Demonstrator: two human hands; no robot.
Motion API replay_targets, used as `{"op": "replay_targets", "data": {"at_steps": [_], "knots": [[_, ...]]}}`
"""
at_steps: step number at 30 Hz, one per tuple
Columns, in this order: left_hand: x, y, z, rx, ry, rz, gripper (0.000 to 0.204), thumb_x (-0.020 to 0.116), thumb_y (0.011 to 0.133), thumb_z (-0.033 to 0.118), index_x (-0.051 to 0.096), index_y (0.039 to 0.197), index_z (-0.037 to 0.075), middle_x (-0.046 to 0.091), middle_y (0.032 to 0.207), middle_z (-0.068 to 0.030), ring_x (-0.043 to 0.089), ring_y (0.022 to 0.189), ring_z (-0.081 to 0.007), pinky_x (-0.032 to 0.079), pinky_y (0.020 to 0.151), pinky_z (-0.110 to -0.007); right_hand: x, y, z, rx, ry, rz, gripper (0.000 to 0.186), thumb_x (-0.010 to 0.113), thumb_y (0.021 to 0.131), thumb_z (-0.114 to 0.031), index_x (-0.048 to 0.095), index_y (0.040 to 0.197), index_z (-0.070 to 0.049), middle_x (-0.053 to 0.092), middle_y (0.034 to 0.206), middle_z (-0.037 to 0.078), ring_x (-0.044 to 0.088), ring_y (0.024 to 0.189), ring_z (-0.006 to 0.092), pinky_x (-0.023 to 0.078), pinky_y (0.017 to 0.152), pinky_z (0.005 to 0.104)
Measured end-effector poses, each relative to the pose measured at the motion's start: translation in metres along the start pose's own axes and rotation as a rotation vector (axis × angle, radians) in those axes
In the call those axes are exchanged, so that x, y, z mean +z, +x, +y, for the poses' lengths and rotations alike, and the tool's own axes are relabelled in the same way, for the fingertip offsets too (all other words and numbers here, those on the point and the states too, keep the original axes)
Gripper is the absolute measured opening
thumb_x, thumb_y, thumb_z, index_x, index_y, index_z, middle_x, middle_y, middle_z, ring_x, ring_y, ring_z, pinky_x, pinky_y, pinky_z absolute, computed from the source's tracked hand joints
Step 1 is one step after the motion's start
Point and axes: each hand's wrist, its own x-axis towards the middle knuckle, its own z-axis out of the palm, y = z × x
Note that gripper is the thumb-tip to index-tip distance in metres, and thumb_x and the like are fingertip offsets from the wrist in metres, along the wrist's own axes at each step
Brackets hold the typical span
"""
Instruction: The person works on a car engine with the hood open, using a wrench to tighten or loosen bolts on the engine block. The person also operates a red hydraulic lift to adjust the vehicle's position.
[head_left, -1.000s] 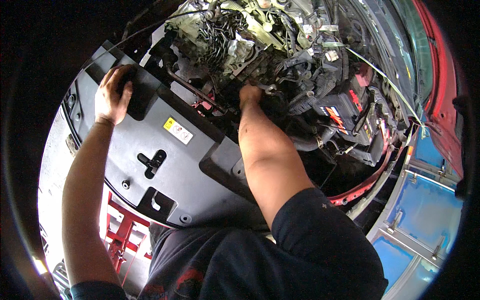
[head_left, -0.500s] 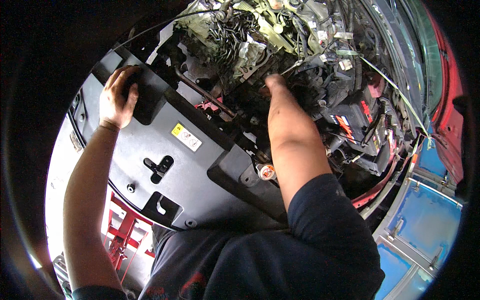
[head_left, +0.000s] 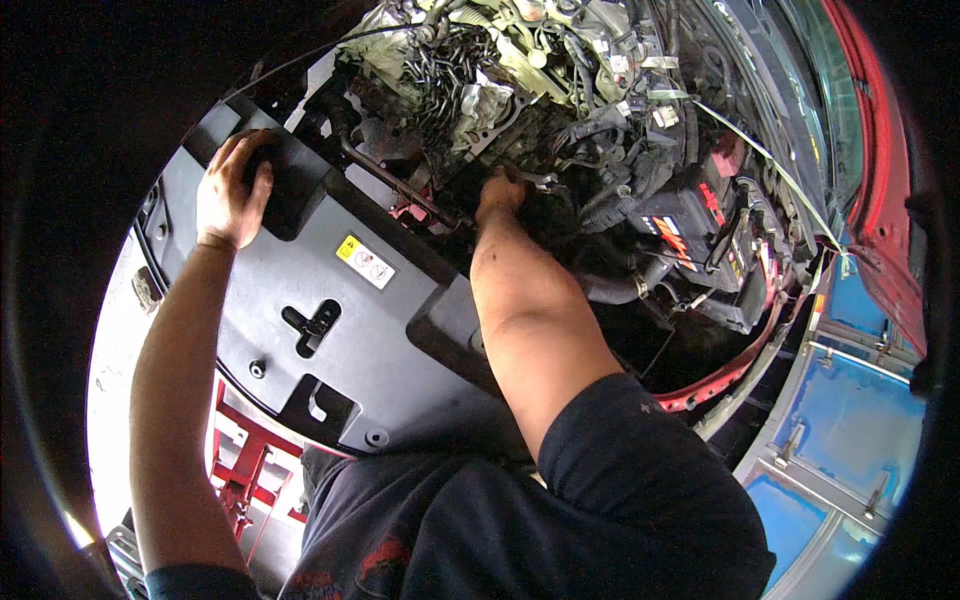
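Observation:
My left hand point(head_left: 236, 195) leans on the black plastic cover point(head_left: 270, 300) across the front of the engine bay. Its fingers bend over a raised step into a recess, with the thumb apart; it holds nothing. My right hand point(head_left: 500, 195) reaches down into the middle of the opened engine bay. Its fingers are mostly hidden, but a silver metal tool point(head_left: 542, 182) sticks out beside them to the right and appears to be gripped. Just beyond lie the partly dismantled engine, with dark chain-like metal parts point(head_left: 450, 65), and a flat metal edge point(head_left: 495, 135).
A black battery point(head_left: 690, 235) sits to the right, with hoses and wiring point(head_left: 640, 160) around it. A thin pale cord point(head_left: 760, 140) stretches across the right side. Blue metal panels point(head_left: 850, 420) stand at the far right. A red metal frame point(head_left: 245, 460) stands below left.
My right hand has moved left and nearer, deeper among the engine parts, and the silver tool has shifted with it. The view has turned slightly. My left hand stays on the cover.

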Motion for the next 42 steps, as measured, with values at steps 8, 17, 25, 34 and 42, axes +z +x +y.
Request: {"op": "replay_targets", "data": {"at_steps": [8, 17, 25, 34, 42], "knots": [[0.005, 0.009, -0.011, 0.036, -0.023, 0.054, 0.035, 0.055, 0.084, 0.018, 0.058, 0.117, 0.007, 0.059, 0.118, -0.0166, 0.055, 0.111, -0.0350, 0.043, 0.097, -0.039, 0.005, -0.025, -0.047, -0.230, -0.476, 0.021, 0.032, 0.053, 0.093, -0.025, 0.056, 0.109, 0.003, 0.061, 0.108, 0.025, 0.057, 0.103, 0.0425, 0.044, 0.090, 0.0460], [0.007, 0.019, -0.006, 0.042, -0.085, 0.040, 0.034, 0.055, 0.084, 0.018, 0.059, 0.116, 0.007, 0.059, 0.117, -0.0162, 0.056, 0.110, -0.0345, 0.043, 0.096, -0.040, 0.021, 0.087, -0.070, -0.540, -1.784, -0.778, 0.032, 0.045, 0.095, -0.024, 0.059, 0.108, 0.002, 0.063, 0.108, 0.023, 0.062, 0.101, 0.0341, 0.049, 0.087, 0.0418], [0.001, 0.006, -0.005, 0.009, 0.007, 0.037, 0.035, 0.054, 0.084, 0.019, 0.059, 0.117, 0.008, 0.058, 0.120, -0.0160, 0.055, 0.113, -0.0341, 0.043, 0.098, -0.039, 0.003, 0.065, -0.036, -0.494, -0.854, -0.019, 0.024, 0.053, 0.082, -0.016, 0.067, 0.088, 0.003, 0.065, 0.096, 0.026, 0.063, 0.092, 0.0416, 0.050, 0.083, 0.0447], [-0.003, 0.002, 0.009, -0.032, 0.001, 0.023, 0.034, 0.053, 0.086, 0.020, 0.059, 0.118, 0.011, 0.059, 0.120, -0.0139, 0.055, 0.113, -0.0337, 0.043, 0.098, -0.039, -0.007, 0.019, -0.003, -0.298, -0.277, -0.034, 0.029, 0.051, 0.090, -0.022, 0.063, 0.104, 0.001, 0.063, 0.107, 0.023, 0.060, 0.100, 0.0375, 0.045, 0.091, 0.0477], [-0.003, 0.008, 0.002, -0.021, -0.003, 0.018, 0.035, 0.053, 0.085, 0.017, 0.058, 0.118, 0.008, 0.058, 0.121, -0.0154, 0.055, 0.112, -0.0343, 0.043, 0.098, -0.040, 0.005, 0.021, -0.012, -0.401, -0.543, 0.099, 0.024, 0.055, 0.089, -0.016, 0.062, 0.104, 0.002, 0.063, 0.105, 0.023, 0.061, 0.100, 0.0355, 0.047, 0.087, 0.0436]]}}
